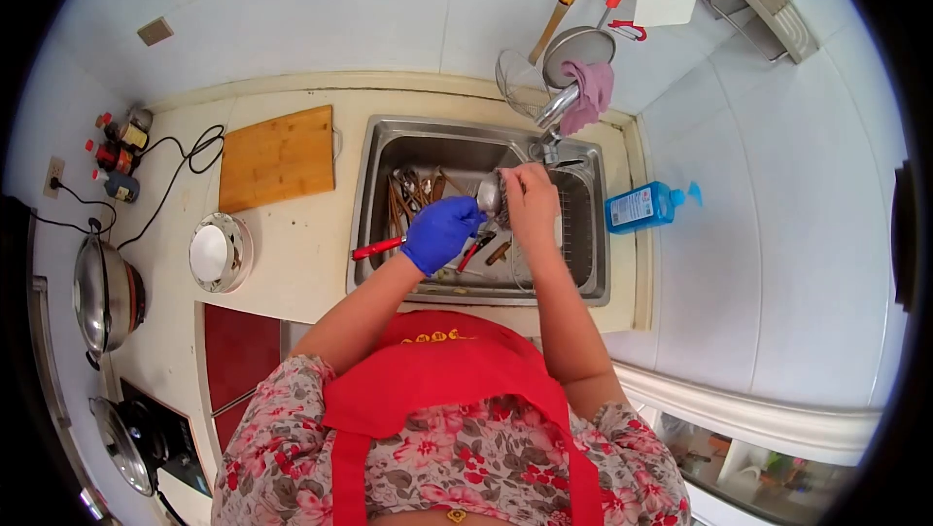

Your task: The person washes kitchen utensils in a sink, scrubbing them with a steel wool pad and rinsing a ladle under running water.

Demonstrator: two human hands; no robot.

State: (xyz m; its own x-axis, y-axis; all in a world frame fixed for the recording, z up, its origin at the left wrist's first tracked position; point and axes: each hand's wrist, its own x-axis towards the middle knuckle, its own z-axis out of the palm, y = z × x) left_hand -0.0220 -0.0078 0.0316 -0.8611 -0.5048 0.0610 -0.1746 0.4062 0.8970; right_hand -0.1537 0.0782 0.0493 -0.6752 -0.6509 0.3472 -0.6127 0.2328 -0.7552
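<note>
Cream counter (292, 259), cutting board (279, 158), utensils (416, 188) crowding sink (442, 125)

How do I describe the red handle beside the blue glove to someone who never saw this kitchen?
Find the metal sink and follow its left rim toward the red apron. There the red handle runs up to the blue glove on the left hand. A red-and-black piece lies on the glove's other side; only this handle has its tip over the rim.

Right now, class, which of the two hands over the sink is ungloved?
The right hand: its skin shows bare, whereas the left hand wears a blue glove.
</note>
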